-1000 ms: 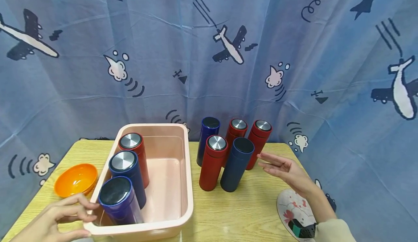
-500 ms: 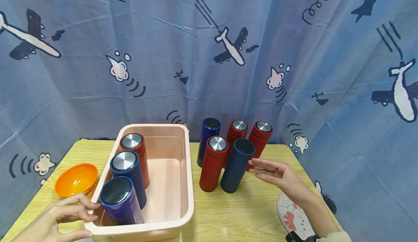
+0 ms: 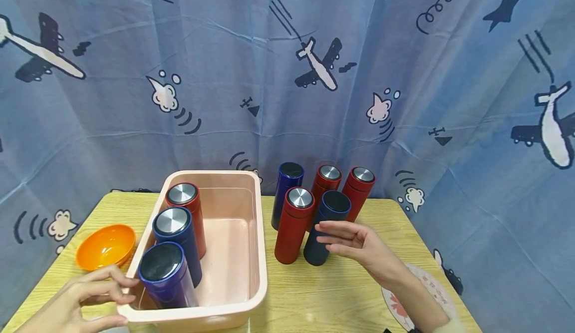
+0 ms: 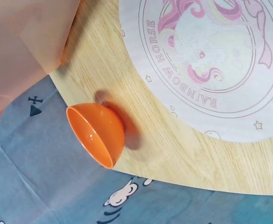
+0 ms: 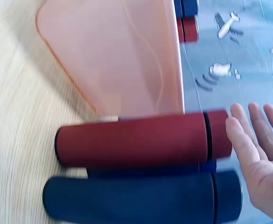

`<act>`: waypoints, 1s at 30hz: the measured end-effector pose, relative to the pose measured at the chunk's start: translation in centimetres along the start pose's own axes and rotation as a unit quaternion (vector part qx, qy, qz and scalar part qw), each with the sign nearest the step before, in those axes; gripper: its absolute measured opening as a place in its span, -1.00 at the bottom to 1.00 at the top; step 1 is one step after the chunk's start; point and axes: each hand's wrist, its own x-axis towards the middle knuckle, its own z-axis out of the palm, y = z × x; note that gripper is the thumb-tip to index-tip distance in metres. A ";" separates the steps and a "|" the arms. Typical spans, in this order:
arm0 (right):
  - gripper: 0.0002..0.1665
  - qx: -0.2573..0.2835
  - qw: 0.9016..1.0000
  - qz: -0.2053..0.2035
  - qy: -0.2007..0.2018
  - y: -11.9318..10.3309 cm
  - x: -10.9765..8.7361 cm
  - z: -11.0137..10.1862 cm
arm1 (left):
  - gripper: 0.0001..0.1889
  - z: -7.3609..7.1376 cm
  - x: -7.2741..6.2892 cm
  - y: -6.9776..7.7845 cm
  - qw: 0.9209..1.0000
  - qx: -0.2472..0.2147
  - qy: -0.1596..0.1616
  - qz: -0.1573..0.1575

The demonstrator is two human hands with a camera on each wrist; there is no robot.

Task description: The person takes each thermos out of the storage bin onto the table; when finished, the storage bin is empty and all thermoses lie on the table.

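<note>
My left hand [image 3: 92, 298] holds the near left corner of a pale pink plastic tub [image 3: 258, 253], fingers over the rim and thumb lower outside. Inside the tub's left side stand a red thermos [image 3: 194, 218], a blue thermos [image 3: 186, 240] with a silver lid and a glossy blue thermos [image 3: 172, 283]. My right hand [image 3: 359, 248], fingers extended and apart, overlaps the dark blue thermos [image 3: 316, 248] in the head view. In the right wrist view its fingertips are by the lid end of the front red thermos [image 5: 136, 142]. Nothing is in its grasp.
Behind stand a glossy blue thermos [image 3: 283, 198] and two red thermoses, one [image 3: 323, 183] in the middle and one [image 3: 357, 193] at right. An orange bowl [image 3: 105, 248] sits left of the tub. A round printed mat [image 3: 395, 308] lies at right, another mat [image 4: 220, 102] at left.
My right hand has moved left, from beside the rear right red thermos to in front of the dark blue one. My left hand stays at the tub's corner.
</note>
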 end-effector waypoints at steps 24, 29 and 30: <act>-0.41 0.038 0.997 -0.007 -0.063 0.3 5.5 7.7 | -0.62 0.2 0.1 0.1 1.000 0.005 0.004 0.002; -0.42 0.058 0.994 -0.011 -0.089 0.4 6.3 9.6 | -0.64 0.1 0.0 0.1 1.000 0.009 0.001 -0.015; -0.44 0.061 0.994 -0.013 -0.095 0.5 6.5 10.0 | -0.64 0.0 0.0 0.1 1.000 0.008 0.000 -0.017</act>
